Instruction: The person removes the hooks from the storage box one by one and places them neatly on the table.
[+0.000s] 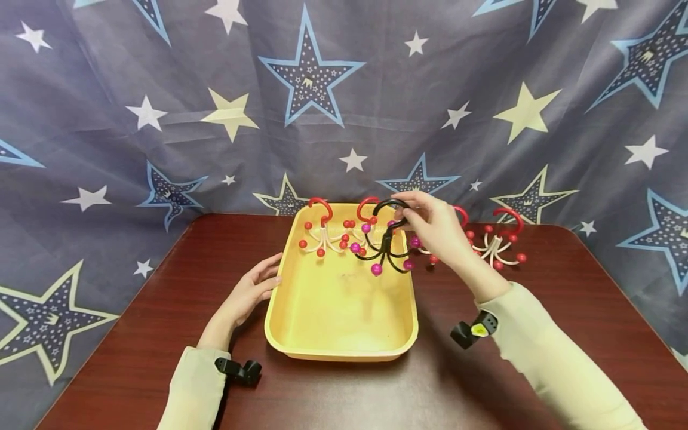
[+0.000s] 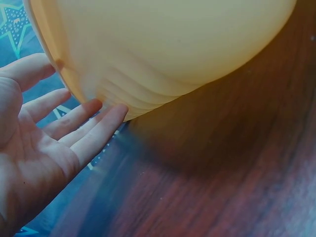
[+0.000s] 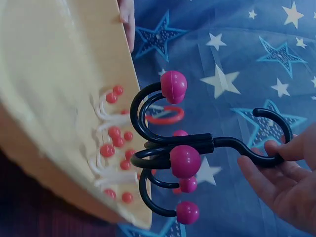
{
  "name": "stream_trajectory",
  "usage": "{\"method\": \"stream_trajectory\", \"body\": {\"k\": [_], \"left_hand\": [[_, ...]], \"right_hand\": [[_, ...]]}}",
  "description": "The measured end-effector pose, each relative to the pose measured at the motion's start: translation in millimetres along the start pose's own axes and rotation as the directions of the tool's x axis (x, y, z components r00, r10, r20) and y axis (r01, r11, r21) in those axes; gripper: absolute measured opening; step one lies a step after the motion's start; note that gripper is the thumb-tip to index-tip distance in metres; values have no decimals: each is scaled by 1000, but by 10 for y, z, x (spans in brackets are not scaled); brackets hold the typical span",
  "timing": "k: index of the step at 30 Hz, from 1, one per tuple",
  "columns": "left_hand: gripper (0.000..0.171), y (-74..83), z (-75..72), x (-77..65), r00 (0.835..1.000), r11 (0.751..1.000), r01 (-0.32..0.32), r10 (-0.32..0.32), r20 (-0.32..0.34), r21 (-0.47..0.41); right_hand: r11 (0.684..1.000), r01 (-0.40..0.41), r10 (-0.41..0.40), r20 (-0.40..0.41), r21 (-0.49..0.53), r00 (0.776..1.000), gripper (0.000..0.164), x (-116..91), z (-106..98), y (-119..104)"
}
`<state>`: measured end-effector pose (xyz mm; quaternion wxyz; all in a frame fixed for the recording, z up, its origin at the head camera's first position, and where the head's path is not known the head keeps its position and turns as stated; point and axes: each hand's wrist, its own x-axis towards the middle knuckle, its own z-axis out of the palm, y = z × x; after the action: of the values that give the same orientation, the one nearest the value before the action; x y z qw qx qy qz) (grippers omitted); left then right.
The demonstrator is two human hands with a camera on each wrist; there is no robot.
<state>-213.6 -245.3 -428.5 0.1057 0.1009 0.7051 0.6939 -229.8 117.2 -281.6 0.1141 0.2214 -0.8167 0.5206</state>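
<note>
My right hand (image 1: 432,230) pinches the curved top of a black multi-arm hanging hook (image 1: 386,245) with magenta ball tips, which overlaps the right part of a yellow tray (image 1: 344,352) in the head view. The right wrist view shows its black arms (image 3: 173,143) spreading from one stem. At the tray's far end are two white multi-arm hooks with red tops and red balls, the left one (image 1: 324,237) in plain sight and the other (image 1: 368,209) partly behind the black hook. My left hand (image 1: 249,292) touches the tray's left side with extended fingers (image 2: 91,131).
On the brown table (image 1: 177,280), right of the tray, stands another white hook (image 1: 495,248) with red tips. A further red-topped hook (image 1: 461,216) shows partly behind my right hand. A star-patterned cloth (image 1: 376,143) hangs behind the table's far edge.
</note>
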Motion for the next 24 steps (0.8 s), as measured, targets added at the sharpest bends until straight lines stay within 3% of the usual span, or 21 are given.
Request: {"method": "stream_trajectory", "body": {"k": [12,24], "left_hand": [[59,12,12,3,1000,1000,-1,1,3,-5],[59,5,4,-11,1000,1000,4,-4,0,9]], "right_hand": [[990,-2,-5,-53,-144,999,28,-245,-523,182],[970,-84,65,-91,-226,994,26,-481,-737,429]]}}
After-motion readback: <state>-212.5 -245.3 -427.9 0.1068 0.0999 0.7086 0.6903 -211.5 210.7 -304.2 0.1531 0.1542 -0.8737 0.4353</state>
